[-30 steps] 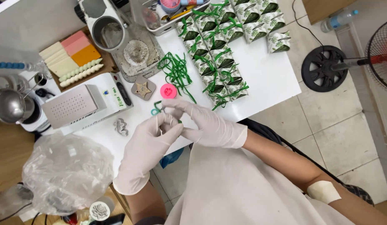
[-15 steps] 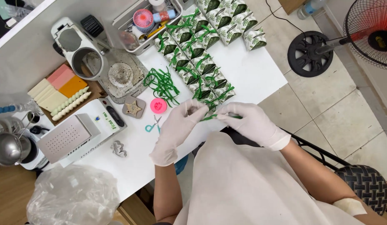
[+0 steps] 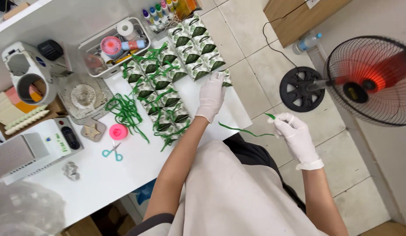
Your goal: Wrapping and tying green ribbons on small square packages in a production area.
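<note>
**Green ribbon in one gloved hand, green-and-white packs under the other**

White gloves cover both hands. The right hand (image 3: 295, 135) is out past the table edge, over the tiled floor, with its fingertips (image 3: 279, 119) pinched shut on one end of a thin green ribbon strip (image 3: 244, 130); the strip trails from the pinch back toward the person's apron and hangs free, touching nothing else. The left hand (image 3: 210, 97) reaches across the white table (image 3: 124, 175) with its fingers (image 3: 217, 81) stretched forward and loosely spread, resting on a small green-and-white pack (image 3: 225, 78) at the table's far corner. Whether those fingers actually grip the pack cannot be told, since the glove hides most of it.

Just beyond and beside the left fingertips lie the rows of matching green-and-white packs (image 3: 168, 87), many tied with green ribbon. Farther from the fingers, past the rows, sit a loose heap of green ribbon (image 3: 126, 111), a round pink tape roll (image 3: 118, 131) and small teal scissors (image 3: 112, 152). A white tray of craft supplies (image 3: 113, 43) stands behind the packs. Well apart from the right fingers, a standing fan (image 3: 369, 78) rests on the floor
</note>
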